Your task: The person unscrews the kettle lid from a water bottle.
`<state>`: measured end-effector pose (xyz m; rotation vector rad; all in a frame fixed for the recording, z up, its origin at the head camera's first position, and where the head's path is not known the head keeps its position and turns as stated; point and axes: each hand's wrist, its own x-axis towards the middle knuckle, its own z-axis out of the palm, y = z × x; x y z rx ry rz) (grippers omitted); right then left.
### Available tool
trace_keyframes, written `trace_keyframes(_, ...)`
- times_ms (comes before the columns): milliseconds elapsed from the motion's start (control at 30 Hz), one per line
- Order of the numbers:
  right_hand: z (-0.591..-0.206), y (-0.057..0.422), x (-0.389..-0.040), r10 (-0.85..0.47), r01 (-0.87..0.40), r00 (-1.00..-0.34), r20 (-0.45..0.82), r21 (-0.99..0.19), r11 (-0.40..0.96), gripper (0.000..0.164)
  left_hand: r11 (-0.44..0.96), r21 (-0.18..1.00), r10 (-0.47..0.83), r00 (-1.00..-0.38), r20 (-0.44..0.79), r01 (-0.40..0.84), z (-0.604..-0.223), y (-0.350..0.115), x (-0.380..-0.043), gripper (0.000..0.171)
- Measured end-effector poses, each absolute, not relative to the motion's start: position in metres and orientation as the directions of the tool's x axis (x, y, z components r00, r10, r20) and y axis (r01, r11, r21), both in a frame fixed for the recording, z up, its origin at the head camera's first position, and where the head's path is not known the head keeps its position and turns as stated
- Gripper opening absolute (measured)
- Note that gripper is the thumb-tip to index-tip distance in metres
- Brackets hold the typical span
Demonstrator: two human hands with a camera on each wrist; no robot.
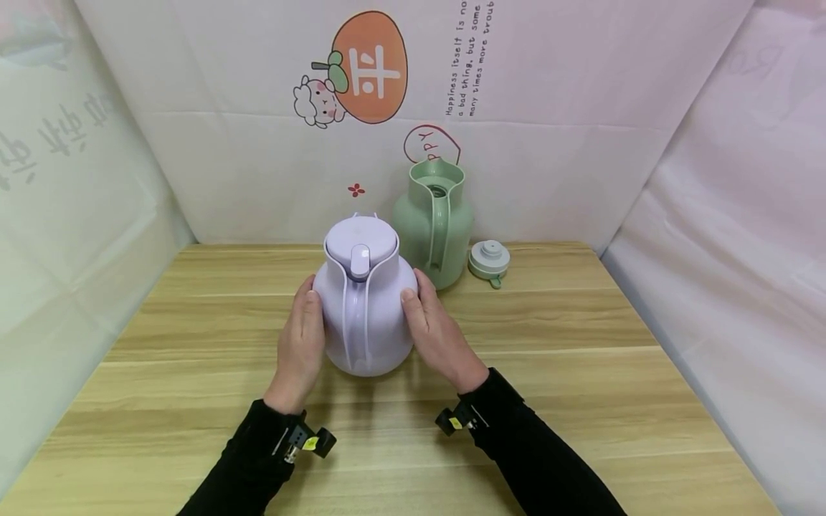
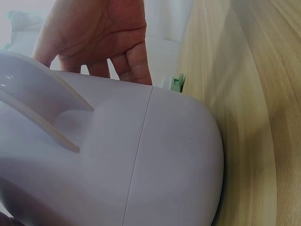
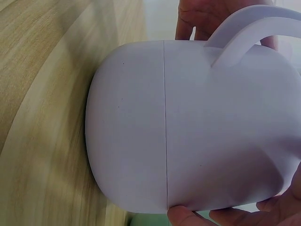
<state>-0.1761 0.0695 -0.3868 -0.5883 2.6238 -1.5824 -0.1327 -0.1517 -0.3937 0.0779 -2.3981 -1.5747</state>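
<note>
A lavender thermos jug [image 1: 391, 315] stands upright in the middle of the head view, its lid on and its handle facing me. My left hand [image 1: 300, 344] grips the jug's left side, thumb toward me. On the opposite side, my right hand [image 1: 444, 337] holds the body the same way. The right wrist view shows my right fingertips [image 3: 186, 216] against the jug's wall, with the rounded base close over the table. From the left wrist, the right palm [image 2: 110, 30] appears beyond the jug. The far fingers are partly hidden behind the body.
Behind and to the right stands a green thermos jug [image 1: 419, 229] with its mouth uncovered. A grey-green stopper [image 1: 489, 259] lies beside it on the wooden table [image 1: 568, 401]. Printed white cloth [image 1: 548, 172] hangs at the back, with pale cloth along both sides.
</note>
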Motion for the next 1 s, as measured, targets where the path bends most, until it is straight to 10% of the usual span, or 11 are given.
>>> trace_keyframes(1000,-0.3822,0.0733,-0.1719,-0.251,-0.234,-0.96,0.125,-0.849,0.473,0.077,0.349,0.933,-0.188,-0.968,0.164,0.091,-0.3934,-0.148,-0.1312,0.071)
